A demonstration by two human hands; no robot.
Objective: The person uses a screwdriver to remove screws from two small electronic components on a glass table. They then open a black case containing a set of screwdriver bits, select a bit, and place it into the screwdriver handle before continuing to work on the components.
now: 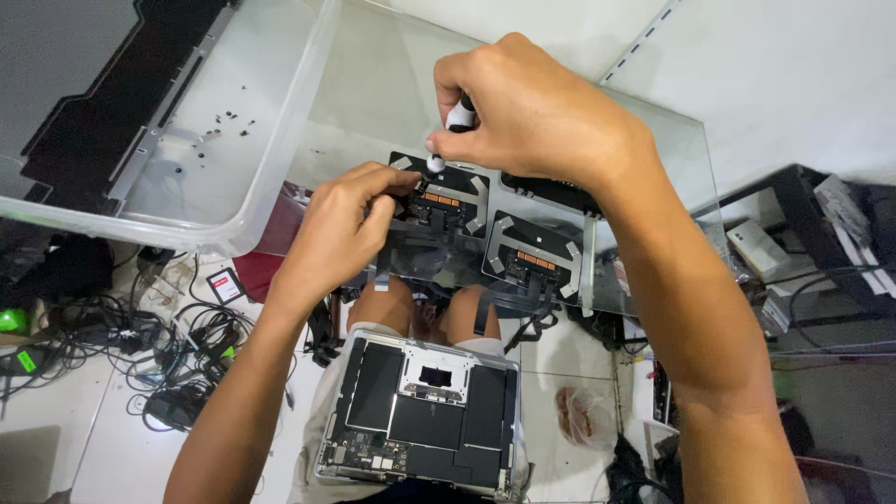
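The opened laptop (pixel 420 415) lies gutted on the lap — above it, three trackpad modules rest on glass. The right hand (pixel 532 117) grips a screwdriver (pixel 457 117) on the nearest trackpad module (pixel 448 201); the left hand (pixel 341 229) pinches it — work unfinished, I'd judge.
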